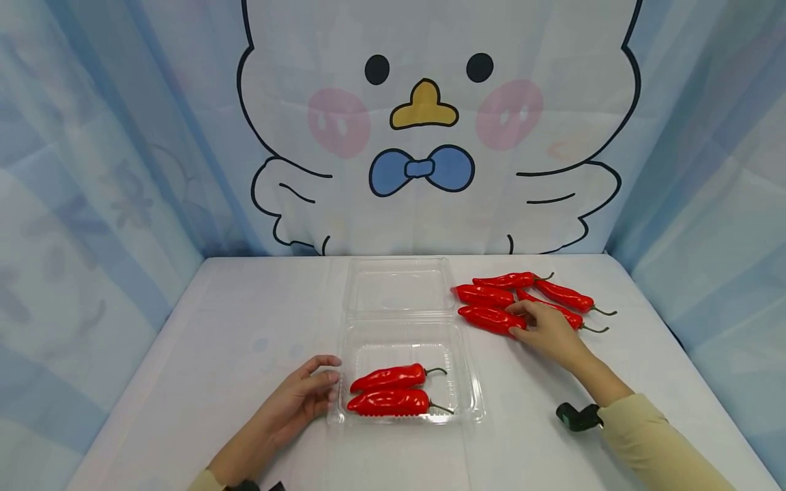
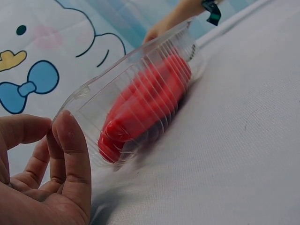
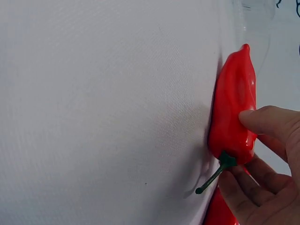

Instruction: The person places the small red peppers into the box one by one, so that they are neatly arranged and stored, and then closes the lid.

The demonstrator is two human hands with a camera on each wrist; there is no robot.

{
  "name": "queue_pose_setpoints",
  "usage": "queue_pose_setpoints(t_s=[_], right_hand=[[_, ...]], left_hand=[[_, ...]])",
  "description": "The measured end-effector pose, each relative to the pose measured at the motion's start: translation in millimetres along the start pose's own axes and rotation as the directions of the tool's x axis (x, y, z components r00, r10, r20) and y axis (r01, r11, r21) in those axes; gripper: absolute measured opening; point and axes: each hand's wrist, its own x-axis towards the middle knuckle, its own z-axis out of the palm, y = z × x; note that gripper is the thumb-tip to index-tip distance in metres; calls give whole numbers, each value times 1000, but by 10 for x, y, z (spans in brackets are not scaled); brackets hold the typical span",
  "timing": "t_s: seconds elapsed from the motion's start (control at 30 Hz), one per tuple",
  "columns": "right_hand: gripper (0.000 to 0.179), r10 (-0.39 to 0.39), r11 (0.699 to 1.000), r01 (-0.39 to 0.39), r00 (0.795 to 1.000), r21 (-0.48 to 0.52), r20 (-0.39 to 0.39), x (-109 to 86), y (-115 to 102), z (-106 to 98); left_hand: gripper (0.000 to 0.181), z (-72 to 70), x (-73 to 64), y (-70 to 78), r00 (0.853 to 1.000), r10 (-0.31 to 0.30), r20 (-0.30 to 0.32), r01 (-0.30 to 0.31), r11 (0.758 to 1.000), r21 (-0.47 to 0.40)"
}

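Note:
A clear plastic clamshell box (image 1: 471, 382) lies unfolded on the table, its lid (image 1: 399, 290) laid back. Two red chili peppers (image 1: 393, 402) sit side by side in its base, green stems pointing right. At the box's left rim, my left hand (image 1: 301, 399) pinches the edge between thumb and fingertips, plainest in the left wrist view (image 2: 51, 164). Over to the right, my right hand (image 1: 549, 334) grips the stem end of another red chili pepper (image 3: 234, 103). That pepper appears to lie on the table, thumb on one side and fingers around the stem end.
Several more red chili peppers (image 1: 563, 295) lie in a loose group behind and beside my right hand. The white table (image 1: 245, 327) ends at a printed curtain (image 1: 424, 218) at the back, with curtains on both sides.

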Motion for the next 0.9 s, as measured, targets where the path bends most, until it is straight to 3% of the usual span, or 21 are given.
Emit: queue_pose_setpoints(t_s=[0.47,0.9], right_hand=[[50,107,992,-110,992,54,63,-23,-10,23],[52,140,988,-142,989,61,39,-44,-87,-8]], left_hand=[[28,10,1,0,1000,2,-5,-2,1000,13],[26,18,-16,11,1000,6,-14,-6,1000,16]])
